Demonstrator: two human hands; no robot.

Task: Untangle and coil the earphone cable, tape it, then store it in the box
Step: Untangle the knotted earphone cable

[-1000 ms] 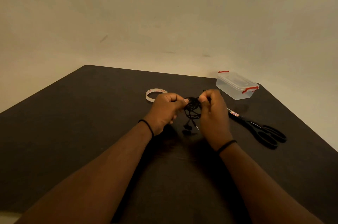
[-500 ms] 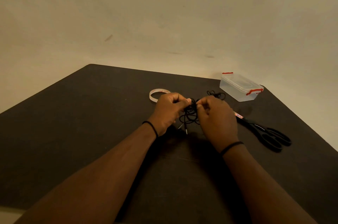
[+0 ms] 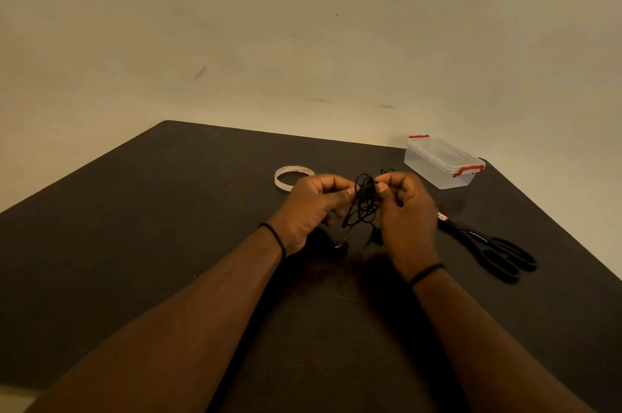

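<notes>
Lifted now, tangled earphone cable (image 3: 365, 200) hangs pinched between both grips.

On my desk (image 3: 168, 210) the tape roll (image 3: 293, 177) lies far left, the box (image 3: 442, 161) far right, scissors (image 3: 488, 247) nearer, right. Between my hands, above the desk, hangs the earphone cable (image 3: 365, 202).

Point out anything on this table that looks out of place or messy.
Only the earphone cable: a tangled black clump pinched between left hand and right hand. Tape roll, box and scissors lie orderly.
</notes>
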